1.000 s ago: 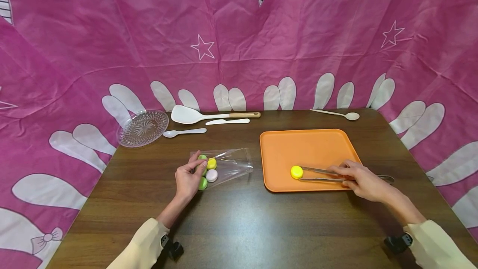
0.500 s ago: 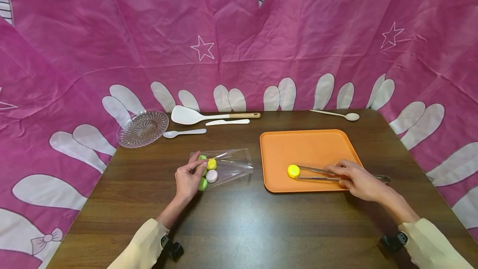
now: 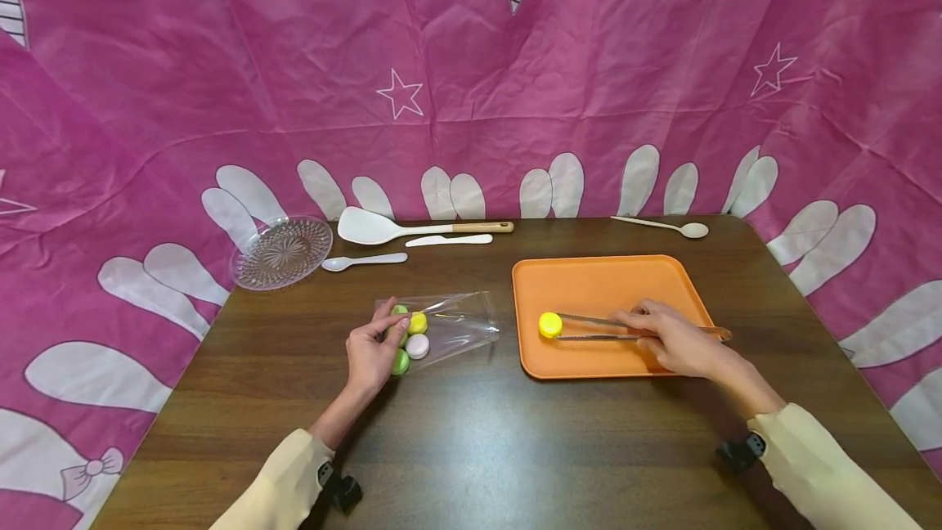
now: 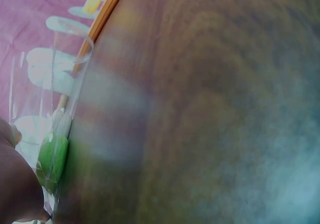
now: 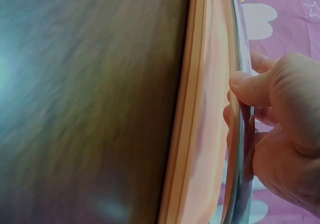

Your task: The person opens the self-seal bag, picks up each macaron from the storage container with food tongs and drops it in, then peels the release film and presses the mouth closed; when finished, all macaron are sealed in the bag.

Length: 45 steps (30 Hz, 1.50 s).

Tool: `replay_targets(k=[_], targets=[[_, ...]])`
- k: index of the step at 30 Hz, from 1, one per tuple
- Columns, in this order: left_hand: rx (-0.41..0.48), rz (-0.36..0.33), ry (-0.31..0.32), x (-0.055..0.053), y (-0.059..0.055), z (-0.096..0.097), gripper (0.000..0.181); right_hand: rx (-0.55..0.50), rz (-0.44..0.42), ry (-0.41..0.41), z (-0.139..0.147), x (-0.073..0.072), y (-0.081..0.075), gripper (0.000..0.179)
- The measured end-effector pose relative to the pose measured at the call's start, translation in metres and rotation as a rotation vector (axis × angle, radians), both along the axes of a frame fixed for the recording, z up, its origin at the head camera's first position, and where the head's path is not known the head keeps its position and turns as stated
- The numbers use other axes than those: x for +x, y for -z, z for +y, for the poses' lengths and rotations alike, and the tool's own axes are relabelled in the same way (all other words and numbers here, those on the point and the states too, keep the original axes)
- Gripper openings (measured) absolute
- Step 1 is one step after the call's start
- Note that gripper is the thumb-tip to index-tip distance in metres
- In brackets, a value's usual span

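With the right hand (image 3: 673, 339) clamped on the metal tongs (image 3: 598, 338), squeeze the yellow macaron (image 3: 550, 325) only lightly and evenly, while the left hand (image 3: 372, 354) pinches the clear bag (image 3: 462, 324).

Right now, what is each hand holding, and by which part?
The right hand holds the metal tongs midway along their arms, a yellow disc between the tips. The left hand pinches the clear bag by its filled end.

Plain, pale cream long sleeves (image 3: 275, 477), softly creased; small, boxy black wrist cameras (image 3: 343, 494)
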State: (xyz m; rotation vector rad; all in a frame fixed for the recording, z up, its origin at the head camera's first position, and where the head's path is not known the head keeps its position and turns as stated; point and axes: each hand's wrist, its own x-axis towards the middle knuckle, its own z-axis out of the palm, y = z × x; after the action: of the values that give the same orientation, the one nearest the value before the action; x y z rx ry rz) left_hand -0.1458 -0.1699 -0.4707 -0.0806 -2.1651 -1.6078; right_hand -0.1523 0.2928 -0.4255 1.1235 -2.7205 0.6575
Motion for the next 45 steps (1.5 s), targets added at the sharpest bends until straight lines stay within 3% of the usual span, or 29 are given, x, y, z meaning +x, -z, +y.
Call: replay_targets(k=[5,8,19,27,37,45], targets=[[-0.008,0.006,-0.005,0.000,0.000,0.001,0.006,0.029,-0.106,0.045,-0.016,-0.007,-0.005,0.057],[-0.010,0.008,-0.008,0.000,-0.001,0.001,0.006,0.037,-0.123,0.052,-0.025,-0.012,-0.005,0.057],[0.008,0.023,-0.008,0.001,-0.001,0.001,0.005,0.063,-0.112,0.018,-0.056,-0.024,-0.004,0.053],[-0.007,-0.017,-0.017,0.001,-0.003,0.000,0.007,0.038,-0.122,-0.020,-0.079,-0.028,-0.005,0.055],[-0.017,-0.016,-0.013,0.002,-0.004,0.001,0.007,0.039,-0.132,-0.061,-0.104,-0.034,-0.005,0.055],[-0.019,-0.014,-0.024,0.002,-0.005,0.002,0.007,0.038,-0.088,-0.102,-0.121,-0.036,-0.004,0.051]])
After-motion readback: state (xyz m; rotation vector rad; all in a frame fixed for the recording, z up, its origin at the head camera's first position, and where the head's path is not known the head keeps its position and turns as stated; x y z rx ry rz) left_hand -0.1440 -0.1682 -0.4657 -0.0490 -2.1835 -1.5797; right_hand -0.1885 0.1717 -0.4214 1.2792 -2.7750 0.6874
